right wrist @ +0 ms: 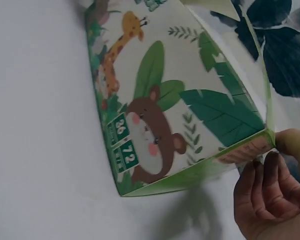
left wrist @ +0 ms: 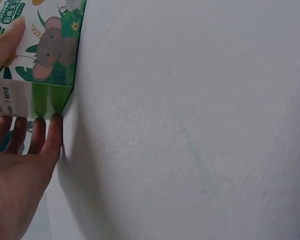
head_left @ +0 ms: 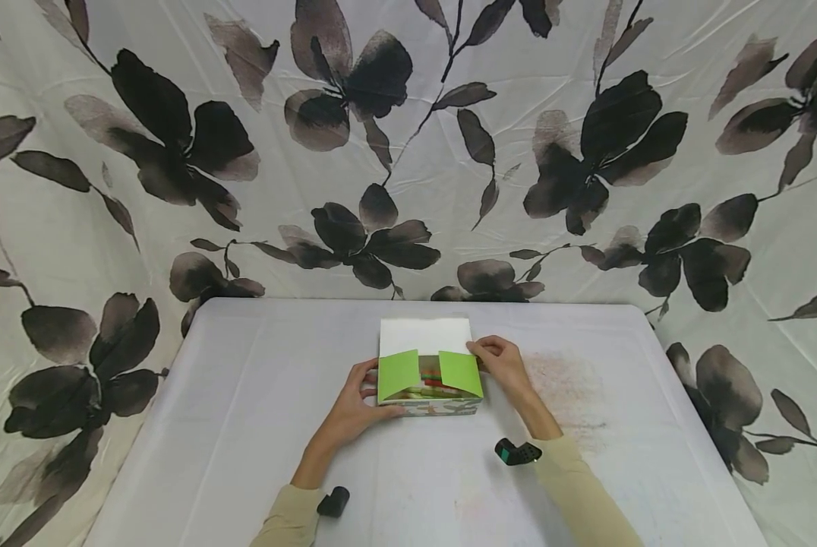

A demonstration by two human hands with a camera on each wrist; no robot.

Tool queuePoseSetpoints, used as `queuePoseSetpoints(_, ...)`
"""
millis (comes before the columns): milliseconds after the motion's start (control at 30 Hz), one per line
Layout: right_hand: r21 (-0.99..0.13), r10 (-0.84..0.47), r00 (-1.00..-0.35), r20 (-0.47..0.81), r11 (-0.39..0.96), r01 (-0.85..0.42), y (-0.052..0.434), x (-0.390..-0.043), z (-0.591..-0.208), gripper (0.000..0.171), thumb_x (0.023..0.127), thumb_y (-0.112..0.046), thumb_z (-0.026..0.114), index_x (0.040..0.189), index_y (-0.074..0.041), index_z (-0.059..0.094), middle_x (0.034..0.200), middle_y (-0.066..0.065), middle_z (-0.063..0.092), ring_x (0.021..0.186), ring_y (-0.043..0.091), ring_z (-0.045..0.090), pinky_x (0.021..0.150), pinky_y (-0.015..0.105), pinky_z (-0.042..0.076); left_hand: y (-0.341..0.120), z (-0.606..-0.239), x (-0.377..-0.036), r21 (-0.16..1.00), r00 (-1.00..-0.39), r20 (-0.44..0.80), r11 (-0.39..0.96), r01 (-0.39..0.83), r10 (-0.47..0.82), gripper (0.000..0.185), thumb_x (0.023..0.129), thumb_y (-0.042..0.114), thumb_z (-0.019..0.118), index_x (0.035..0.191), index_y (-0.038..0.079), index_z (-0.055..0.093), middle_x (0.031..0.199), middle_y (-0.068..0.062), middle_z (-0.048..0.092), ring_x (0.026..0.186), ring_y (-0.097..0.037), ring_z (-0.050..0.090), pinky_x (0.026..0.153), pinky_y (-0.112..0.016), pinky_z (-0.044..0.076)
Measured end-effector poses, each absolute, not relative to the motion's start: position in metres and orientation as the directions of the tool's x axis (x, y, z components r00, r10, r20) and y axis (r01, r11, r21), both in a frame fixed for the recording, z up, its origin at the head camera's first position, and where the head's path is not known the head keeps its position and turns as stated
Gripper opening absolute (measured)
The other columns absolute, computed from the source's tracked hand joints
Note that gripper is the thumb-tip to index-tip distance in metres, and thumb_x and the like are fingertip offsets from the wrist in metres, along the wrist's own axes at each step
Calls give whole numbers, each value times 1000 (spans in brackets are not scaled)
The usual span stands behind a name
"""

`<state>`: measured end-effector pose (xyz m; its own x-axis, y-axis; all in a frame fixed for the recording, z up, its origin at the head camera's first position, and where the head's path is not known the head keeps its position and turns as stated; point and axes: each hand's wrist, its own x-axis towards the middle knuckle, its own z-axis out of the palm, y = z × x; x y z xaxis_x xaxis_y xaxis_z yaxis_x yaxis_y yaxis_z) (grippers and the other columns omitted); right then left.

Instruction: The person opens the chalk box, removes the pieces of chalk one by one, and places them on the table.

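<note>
A cardboard box printed with cartoon animals and leaves stands on the table. Its white lid panel is up at the back, and two green flaps partly cover the opening. Red and green coloured sticks show in the gap between the flaps. My left hand grips the box's left end, thumb on the printed face with the elephant and fingertips against the end panel. At the right end, my right hand pinches the upper edge by the corner between thumb and forefinger, its other fingers curled below.
The white-covered table has a reddish smudge right of the box. A floral cloth hangs behind the table's far edge. Black straps sit by both wrists.
</note>
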<state>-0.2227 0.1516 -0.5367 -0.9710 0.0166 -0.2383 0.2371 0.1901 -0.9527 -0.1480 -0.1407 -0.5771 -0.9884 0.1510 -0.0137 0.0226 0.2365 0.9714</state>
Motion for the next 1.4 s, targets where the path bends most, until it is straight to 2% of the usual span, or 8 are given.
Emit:
queuePoseSetpoints(200,-969,28,-992,-121,213,124,151,-213,-538,33,97,-31,74,110,-1,66,91,8,66,82,17,63,82,38,58,-141,-569,-145,962,-986,-48,272,-2,162,102,75,22,95,157,12,34,146,-9,39,126,-24,43,107,-45,44)
queuePoseSetpoints(300,-970,34,-998,-61,233,67,151,-208,-539,31,97,-30,75,113,-4,67,100,11,66,89,20,62,79,32,56,-140,-564,-142,954,-987,-57,300,-11,147,105,76,26,94,159,14,31,150,-10,36,130,-26,43,107,-46,44)
queuePoseSetpoints(433,-962,36,-998,52,269,-40,152,-200,-541,36,96,-28,76,120,-2,66,112,12,66,100,21,63,84,25,53,-137,-557,-138,941,-996,-20,338,9,83,103,78,33,92,159,14,33,148,-13,39,131,-30,45,106,-49,45)
queuePoseSetpoints(633,-913,-60,-960,274,297,-280,154,-185,-544,41,95,-18,78,126,4,62,122,14,62,111,31,62,96,38,54,-131,-552,-130,907,-991,132,402,122,1,86,81,34,90,151,10,46,141,-12,47,125,-27,50,103,-49,49)
queuePoseSetpoints(800,-823,-165,-903,398,370,-431,156,-169,-546,42,90,-15,82,126,-4,64,124,8,62,114,35,60,99,45,52,-123,-550,-124,871,-962,269,436,225,-41,71,81,26,90,141,7,57,134,-12,54,114,-28,55,94,-52,51)
queuePoseSetpoints(1033,-752,-222,-866,449,430,-500,154,-154,-552,51,82,-17,89,125,-8,64,126,5,61,117,25,58,99,34,49,-112,-548,-116,861,-945,318,441,254,-76,60,81,17,90,133,7,63,128,-11,56,106,-25,56,89,-52,51)
queuePoseSetpoints(1300,-755,-186,-853,488,400,-520,150,-151,-557,42,80,-5,89,116,-7,68,119,10,64,112,30,59,95,44,50,-107,-548,-112,851,-930,346,460,255,-125,49,82,8,88,125,3,67,121,-10,61,104,-25,58,88,-50,53)
queuePoseSetpoints(1400,-761,-174,-853,493,390,-519,150,-150,-559,40,79,-3,88,114,-7,69,118,9,64,110,29,60,96,38,51,-107,-548,-112,854,-927,348,455,250,-143,44,82,6,87,122,3,68,117,-9,63,100,-24,60,87,-50,53)
